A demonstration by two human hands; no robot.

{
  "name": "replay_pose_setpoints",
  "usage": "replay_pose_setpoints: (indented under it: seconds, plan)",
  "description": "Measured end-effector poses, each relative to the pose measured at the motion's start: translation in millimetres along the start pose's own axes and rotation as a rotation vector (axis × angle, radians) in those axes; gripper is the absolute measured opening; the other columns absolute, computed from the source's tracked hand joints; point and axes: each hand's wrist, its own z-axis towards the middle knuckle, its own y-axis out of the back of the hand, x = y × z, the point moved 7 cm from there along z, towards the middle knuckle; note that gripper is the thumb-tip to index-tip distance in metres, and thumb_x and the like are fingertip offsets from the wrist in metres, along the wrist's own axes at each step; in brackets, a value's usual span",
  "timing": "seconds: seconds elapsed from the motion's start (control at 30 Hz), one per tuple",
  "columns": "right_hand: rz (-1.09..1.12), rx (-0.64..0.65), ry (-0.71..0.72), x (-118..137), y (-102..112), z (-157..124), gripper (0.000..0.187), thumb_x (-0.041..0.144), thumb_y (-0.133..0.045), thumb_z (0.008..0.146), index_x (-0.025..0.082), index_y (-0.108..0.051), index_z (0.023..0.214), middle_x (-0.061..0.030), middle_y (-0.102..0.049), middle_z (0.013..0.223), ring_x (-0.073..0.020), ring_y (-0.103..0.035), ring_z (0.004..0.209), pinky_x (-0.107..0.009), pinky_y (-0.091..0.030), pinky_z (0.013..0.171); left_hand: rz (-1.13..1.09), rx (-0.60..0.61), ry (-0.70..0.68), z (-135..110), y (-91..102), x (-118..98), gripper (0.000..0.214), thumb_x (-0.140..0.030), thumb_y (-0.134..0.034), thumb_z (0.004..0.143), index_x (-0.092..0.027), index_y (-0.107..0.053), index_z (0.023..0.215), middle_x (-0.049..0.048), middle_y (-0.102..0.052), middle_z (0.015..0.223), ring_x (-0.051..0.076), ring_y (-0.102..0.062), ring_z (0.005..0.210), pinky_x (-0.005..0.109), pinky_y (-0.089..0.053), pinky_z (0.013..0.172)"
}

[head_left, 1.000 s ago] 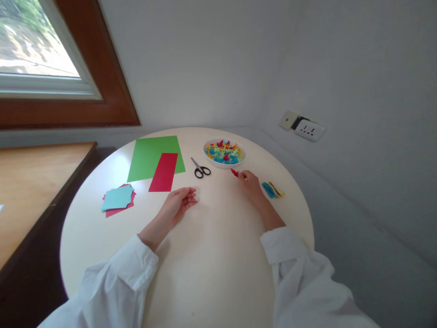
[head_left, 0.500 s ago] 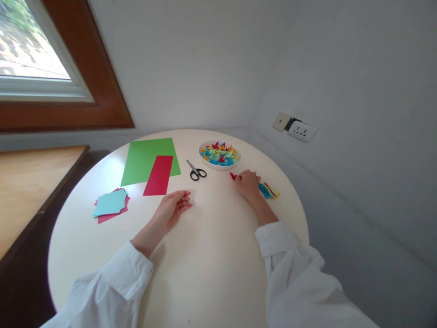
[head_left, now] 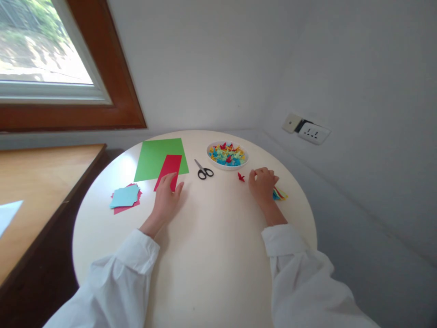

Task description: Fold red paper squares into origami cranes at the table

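My left hand is open, fingers apart, with its fingertips over the near end of a red paper strip. That strip overlaps a green paper sheet. On the right, my right hand is loosely curled; nothing shows between its fingers. Just left of it, apart from its fingers, a small red folded paper crane sits on the table. Thin coloured paper strips lie partly hidden behind my right wrist.
Black-handled scissors lie at the middle, left of a white dish of small coloured paper cranes. A stack of light blue and red paper pieces lies at the left of the round white table. A wall socket is beyond.
My right hand has let go of the red crane and drawn back to the right. My left hand has moved up to the red paper strip and its fingers have spread. The view has shifted slightly.
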Motion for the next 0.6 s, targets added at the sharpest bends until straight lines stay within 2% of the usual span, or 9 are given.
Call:
replay_pose_setpoints:
  seconds: [0.07, 0.13, 0.27, 0.5, 0.6]
  plan:
    - [0.012, -0.012, 0.02, 3, 0, -3, 0.032, 0.025, -0.036, 0.084, 0.012, -0.064, 0.077, -0.0142, -0.061, 0.092, -0.0266, -0.045, 0.089, -0.039, -0.026, 0.074, 0.282, 0.005, -0.035, 1, 1.2, 5, 0.062, -0.034, -0.052, 0.08, -0.004, -0.035, 0.132, 0.0251, -0.029, 0.143, 0.034, -0.023, 0.135, 0.049, -0.02, 0.109]
    - [0.032, -0.03, 0.04, 6, 0, -5, 0.031, 0.026, -0.037, 0.084, 0.013, -0.064, 0.075, -0.0136, -0.061, 0.092, -0.0262, -0.045, 0.088, -0.038, -0.026, 0.074, 0.483, 0.059, 0.009, 2, -2.9, 15, 0.073, -0.036, -0.052, 0.081, 0.003, -0.025, 0.136, 0.031, -0.021, 0.144, 0.037, -0.015, 0.137, 0.054, -0.012, 0.109]
    - [0.055, -0.061, 0.06, 9, 2, -10, 0.03, 0.025, -0.038, 0.084, 0.014, -0.064, 0.072, -0.0125, -0.062, 0.09, -0.0249, -0.046, 0.085, -0.036, -0.024, 0.071, 0.624, 0.153, 0.068, 1, -11.1, 29, 0.071, -0.036, -0.047, 0.084, 0.006, -0.023, 0.136, 0.0321, -0.032, 0.139, 0.037, -0.026, 0.133, 0.054, -0.014, 0.108]
    - [0.103, -0.055, 0.059, 14, 5, -20, 0.03, 0.024, -0.038, 0.083, 0.014, -0.064, 0.073, -0.0121, -0.064, 0.088, -0.0243, -0.047, 0.083, -0.036, -0.024, 0.07, 0.608, 0.121, 0.046, 1, -7.2, 22, 0.065, -0.031, -0.045, 0.084, 0.002, -0.024, 0.136, 0.0283, -0.045, 0.132, 0.034, -0.04, 0.126, 0.051, -0.018, 0.107]
    - [0.142, -0.063, 0.073, 15, 6, -24, 0.03, 0.024, -0.037, 0.083, 0.014, -0.063, 0.072, -0.012, -0.063, 0.087, -0.0243, -0.046, 0.083, -0.037, -0.025, 0.071, 0.614, 0.119, 0.062, 0, -5.9, 19, 0.065, -0.031, -0.046, 0.084, -0.001, -0.024, 0.137, 0.0269, -0.054, 0.123, 0.033, -0.048, 0.12, 0.048, -0.018, 0.107]
